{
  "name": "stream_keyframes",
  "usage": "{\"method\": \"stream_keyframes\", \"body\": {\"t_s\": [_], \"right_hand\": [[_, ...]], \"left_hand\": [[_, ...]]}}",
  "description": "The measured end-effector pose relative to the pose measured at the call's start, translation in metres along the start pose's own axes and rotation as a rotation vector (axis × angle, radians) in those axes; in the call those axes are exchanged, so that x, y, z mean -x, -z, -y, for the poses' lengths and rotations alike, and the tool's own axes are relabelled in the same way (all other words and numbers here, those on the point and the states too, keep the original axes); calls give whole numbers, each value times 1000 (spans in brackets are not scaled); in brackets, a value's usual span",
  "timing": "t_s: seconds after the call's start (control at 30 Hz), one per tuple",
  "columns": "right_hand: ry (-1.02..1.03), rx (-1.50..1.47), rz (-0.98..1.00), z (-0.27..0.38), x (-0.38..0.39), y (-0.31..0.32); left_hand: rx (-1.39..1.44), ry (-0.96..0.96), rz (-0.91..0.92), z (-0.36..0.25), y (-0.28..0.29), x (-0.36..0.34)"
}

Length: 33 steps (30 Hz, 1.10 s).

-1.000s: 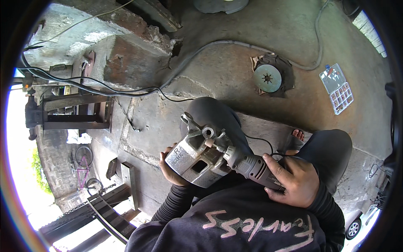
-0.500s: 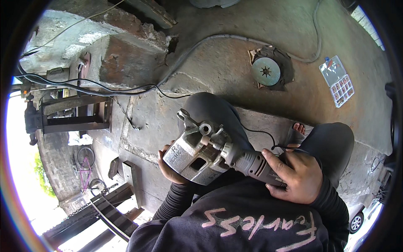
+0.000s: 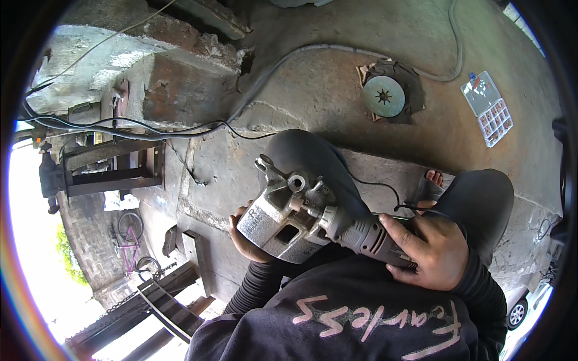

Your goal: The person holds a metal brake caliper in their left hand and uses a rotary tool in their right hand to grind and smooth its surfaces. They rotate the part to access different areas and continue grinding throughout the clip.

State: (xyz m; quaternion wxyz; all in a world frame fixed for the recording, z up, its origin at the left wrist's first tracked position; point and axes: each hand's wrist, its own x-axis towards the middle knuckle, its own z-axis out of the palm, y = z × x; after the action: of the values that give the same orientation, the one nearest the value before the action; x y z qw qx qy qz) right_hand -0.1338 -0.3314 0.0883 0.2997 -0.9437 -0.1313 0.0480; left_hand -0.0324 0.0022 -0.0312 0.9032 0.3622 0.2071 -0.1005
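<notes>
So my left hand [image 3: 250, 237] cups the grey metal casting [image 3: 280, 216] from below, grip closed round it; right hand [image 3: 430, 249] wrapped tight on the grinder [image 3: 361, 231], tip touching casting's top, over my lap.

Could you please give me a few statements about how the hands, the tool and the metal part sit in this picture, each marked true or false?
1. The left hand cradles the grey metal casting from below. True.
2. The right hand grips the rotary tool by its body. True.
3. The tool's tip points away from the casting. False: it meets the casting.
4. The round disc lies on the person's lap. False: it lies on the floor.
</notes>
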Motion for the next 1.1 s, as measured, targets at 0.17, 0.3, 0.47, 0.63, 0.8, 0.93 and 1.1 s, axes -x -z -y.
{"method": "stream_keyframes", "body": {"t_s": [0.17, 0.3, 0.47, 0.63, 0.8, 0.93, 1.1], "right_hand": [[-16, 37, -17, 0, 0, 2], [26, 28, -26, -2, -2, 8], [43, 38, -62, -4, -13, 17], [64, 58, -73, 0, -23, 20], [40, 99, -45, 3, -27, 18], [4, 80, -2, 10, -27, 11], [-33, 60, 13, 18, -27, 7]], "left_hand": [[-52, -35, 16, 1, -5, 0], [-59, -97, 44, 3, -18, 4], [-71, -157, 121, 10, -26, 7], [-149, -267, 257, 19, -25, 7], [-190, -312, 230, 22, -29, 10], [-269, -351, 227, 20, -32, 11], [-290, -368, 215, 18, -33, 10]]}}
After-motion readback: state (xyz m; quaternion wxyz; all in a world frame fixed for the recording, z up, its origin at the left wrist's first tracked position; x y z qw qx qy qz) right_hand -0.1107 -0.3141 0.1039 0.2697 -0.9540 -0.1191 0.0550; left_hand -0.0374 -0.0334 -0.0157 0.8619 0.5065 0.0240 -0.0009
